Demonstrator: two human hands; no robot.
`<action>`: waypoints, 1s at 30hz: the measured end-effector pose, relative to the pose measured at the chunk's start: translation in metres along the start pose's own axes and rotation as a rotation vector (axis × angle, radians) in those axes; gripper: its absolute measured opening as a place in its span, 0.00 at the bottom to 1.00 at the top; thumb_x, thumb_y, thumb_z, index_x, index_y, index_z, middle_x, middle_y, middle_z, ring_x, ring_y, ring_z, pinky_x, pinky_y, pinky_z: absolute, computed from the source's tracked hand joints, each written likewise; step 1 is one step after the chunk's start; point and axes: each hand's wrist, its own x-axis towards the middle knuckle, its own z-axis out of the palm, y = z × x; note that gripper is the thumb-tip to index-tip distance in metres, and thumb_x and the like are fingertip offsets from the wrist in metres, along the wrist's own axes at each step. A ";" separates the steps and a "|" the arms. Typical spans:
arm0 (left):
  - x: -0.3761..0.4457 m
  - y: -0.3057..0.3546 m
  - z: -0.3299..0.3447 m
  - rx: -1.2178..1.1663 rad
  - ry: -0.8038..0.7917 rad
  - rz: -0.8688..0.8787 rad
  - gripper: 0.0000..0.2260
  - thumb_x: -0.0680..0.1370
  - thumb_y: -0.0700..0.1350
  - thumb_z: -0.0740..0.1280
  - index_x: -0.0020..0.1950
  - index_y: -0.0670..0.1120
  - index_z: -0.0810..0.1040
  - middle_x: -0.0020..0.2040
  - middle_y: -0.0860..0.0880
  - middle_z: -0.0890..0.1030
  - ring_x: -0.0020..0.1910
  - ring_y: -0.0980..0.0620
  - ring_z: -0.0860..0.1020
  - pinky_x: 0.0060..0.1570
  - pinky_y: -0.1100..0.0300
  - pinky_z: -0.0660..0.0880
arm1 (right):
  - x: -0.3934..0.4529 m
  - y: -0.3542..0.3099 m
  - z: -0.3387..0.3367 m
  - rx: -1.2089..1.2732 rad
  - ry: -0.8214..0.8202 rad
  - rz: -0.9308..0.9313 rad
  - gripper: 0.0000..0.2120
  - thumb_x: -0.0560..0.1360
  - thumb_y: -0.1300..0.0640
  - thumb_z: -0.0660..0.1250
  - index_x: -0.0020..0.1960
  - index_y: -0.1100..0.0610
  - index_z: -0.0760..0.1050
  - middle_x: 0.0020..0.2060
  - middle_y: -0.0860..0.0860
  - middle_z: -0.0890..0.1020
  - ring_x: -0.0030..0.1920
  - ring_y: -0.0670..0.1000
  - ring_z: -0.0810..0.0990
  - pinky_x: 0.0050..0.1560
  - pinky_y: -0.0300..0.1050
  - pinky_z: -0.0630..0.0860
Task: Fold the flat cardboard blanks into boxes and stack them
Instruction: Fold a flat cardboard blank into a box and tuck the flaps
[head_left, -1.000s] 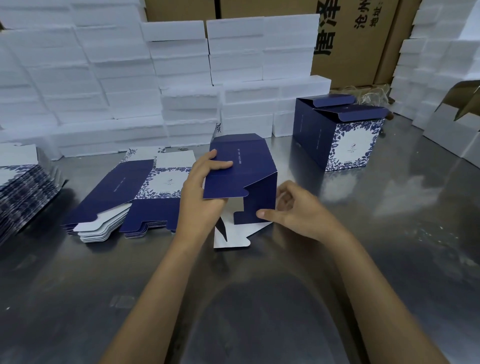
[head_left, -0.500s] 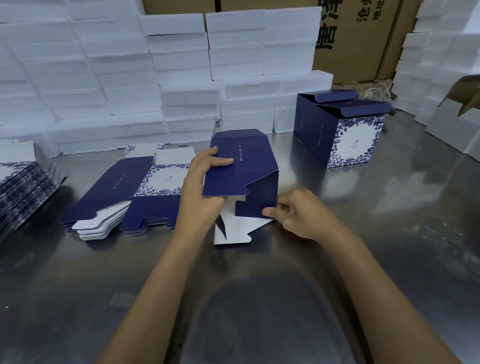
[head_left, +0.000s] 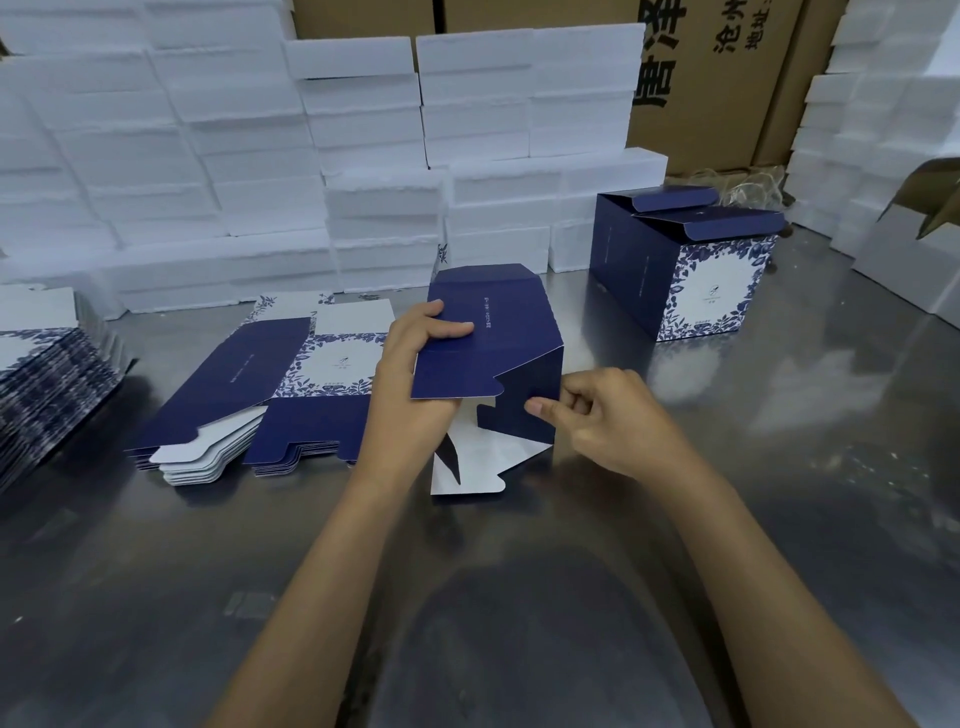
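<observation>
A navy cardboard blank (head_left: 498, 338), partly opened into a box shape, stands on the steel table (head_left: 779, 493) in front of me. My left hand (head_left: 410, 395) grips its left edge, thumb on the top panel. My right hand (head_left: 608, 421) pinches the lower right side panel with curled fingers. A white flap (head_left: 472, 473) of the blank lies flat on the table below. A pile of flat navy and floral blanks (head_left: 260, 389) lies to the left. Two folded boxes (head_left: 691, 265) stand at the back right.
Another stack of flat blanks (head_left: 47, 384) sits at the far left edge. White foam blocks (head_left: 363, 156) are piled along the back and on the right (head_left: 872, 130). Brown cartons (head_left: 727, 78) stand behind them.
My right hand has slid inward along the side panel and its fingers have curled into a pinch. The left hand has kept its grip, and the blank has barely shifted.
</observation>
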 end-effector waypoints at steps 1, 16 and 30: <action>0.000 0.000 0.000 -0.002 -0.004 0.001 0.21 0.69 0.29 0.75 0.58 0.46 0.81 0.69 0.50 0.72 0.64 0.71 0.71 0.64 0.69 0.67 | 0.000 -0.001 -0.001 0.008 0.025 -0.006 0.26 0.74 0.43 0.74 0.29 0.57 0.67 0.23 0.52 0.69 0.27 0.48 0.64 0.28 0.37 0.62; -0.004 0.001 0.004 -0.053 0.010 -0.046 0.21 0.66 0.42 0.72 0.58 0.49 0.80 0.69 0.57 0.71 0.67 0.65 0.72 0.66 0.53 0.72 | -0.003 -0.020 -0.008 0.154 0.218 -0.079 0.21 0.78 0.48 0.70 0.34 0.57 0.65 0.27 0.52 0.67 0.32 0.56 0.65 0.35 0.47 0.63; -0.002 0.012 -0.004 0.035 -0.262 -0.096 0.30 0.71 0.34 0.76 0.69 0.52 0.71 0.76 0.54 0.61 0.75 0.60 0.63 0.73 0.50 0.66 | -0.012 -0.047 -0.001 0.449 0.128 -0.013 0.23 0.76 0.51 0.74 0.68 0.45 0.73 0.65 0.33 0.72 0.71 0.38 0.63 0.69 0.31 0.61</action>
